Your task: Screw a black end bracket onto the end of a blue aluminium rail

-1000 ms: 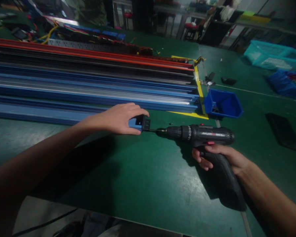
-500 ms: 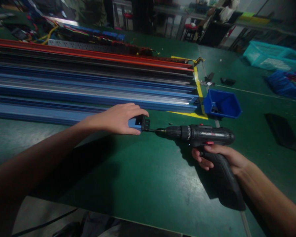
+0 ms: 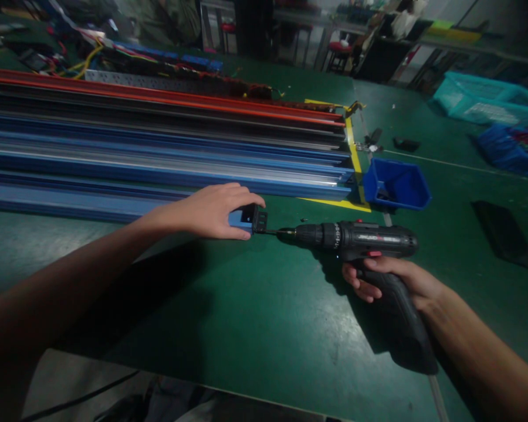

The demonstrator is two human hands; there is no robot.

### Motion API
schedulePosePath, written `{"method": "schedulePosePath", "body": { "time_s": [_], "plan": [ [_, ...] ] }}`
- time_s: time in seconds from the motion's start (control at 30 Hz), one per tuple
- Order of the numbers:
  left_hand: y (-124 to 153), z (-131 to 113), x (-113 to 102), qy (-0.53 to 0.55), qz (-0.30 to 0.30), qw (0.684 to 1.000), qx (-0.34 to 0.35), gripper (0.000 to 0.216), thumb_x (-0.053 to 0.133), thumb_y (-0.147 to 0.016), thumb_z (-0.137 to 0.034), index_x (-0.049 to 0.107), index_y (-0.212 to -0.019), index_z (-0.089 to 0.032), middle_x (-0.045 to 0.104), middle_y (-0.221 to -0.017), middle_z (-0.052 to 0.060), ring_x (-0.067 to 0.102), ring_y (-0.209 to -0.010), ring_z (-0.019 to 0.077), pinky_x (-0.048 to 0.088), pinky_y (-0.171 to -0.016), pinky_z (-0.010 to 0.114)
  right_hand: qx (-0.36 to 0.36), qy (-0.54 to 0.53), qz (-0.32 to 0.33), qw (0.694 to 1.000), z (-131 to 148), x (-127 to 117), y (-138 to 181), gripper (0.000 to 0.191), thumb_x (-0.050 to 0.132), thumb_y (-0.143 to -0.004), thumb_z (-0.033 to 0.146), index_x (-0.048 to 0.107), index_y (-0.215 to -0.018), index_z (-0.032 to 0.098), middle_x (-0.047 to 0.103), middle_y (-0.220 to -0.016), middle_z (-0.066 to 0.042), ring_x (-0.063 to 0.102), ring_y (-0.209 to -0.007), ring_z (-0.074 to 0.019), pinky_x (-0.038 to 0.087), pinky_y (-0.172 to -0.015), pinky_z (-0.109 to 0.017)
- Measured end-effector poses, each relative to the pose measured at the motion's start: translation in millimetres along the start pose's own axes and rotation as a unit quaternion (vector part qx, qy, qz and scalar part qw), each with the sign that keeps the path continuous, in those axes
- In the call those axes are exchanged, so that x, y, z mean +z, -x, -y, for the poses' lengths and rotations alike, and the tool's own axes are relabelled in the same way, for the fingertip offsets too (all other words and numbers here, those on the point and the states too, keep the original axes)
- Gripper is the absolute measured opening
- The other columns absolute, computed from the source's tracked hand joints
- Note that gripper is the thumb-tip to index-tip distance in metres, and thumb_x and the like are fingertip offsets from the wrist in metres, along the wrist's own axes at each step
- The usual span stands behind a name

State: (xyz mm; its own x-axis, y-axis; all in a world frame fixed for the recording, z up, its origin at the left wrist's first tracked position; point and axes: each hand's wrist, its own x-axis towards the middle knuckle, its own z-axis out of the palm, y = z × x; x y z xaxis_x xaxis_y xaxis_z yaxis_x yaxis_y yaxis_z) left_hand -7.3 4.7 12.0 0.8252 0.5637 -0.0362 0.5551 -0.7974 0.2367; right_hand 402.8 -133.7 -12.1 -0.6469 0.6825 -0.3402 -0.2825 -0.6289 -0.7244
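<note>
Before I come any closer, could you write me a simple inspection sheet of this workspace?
Surface: green tabletop, with a yellow strip by the ends of the grouped rails.
Work things: cordless drill, its bit appearing to reach the black end piece of the nearest blue rail.
Clutter: small blue bin with dark contents; tiny dark piece behind the drill.
Hands: left hand grips the rail's end; right hand holds the drill's handle.
Cables: yellow wires far left; black cable below the near edge.
Surroundings: teal basket far right; red-topped stool beyond.
</note>
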Motion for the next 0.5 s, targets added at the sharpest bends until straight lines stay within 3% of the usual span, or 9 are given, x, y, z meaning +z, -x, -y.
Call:
{"method": "schedulePosePath", "body": {
  "time_s": [0.5],
  "plan": [
    [0.2,1.1,0.8,0.005,-0.003,1.0,-0.002,0.066,0.07,-0.096,-0.063,0.059,-0.152,-0.029,0.069,-0.144,0.009,0.063,-0.127,0.0319,0.046,-0.107,0.041,0.001,0.004,-0.018,1.0,0.5,3.1,0.9,0.025,0.077,-0.101,0.031,0.085,-0.105,0.008,0.078,-0.093,-0.011,0.064,-0.062,-0.0089,0.061,-0.066,-0.023]
  ]
}}
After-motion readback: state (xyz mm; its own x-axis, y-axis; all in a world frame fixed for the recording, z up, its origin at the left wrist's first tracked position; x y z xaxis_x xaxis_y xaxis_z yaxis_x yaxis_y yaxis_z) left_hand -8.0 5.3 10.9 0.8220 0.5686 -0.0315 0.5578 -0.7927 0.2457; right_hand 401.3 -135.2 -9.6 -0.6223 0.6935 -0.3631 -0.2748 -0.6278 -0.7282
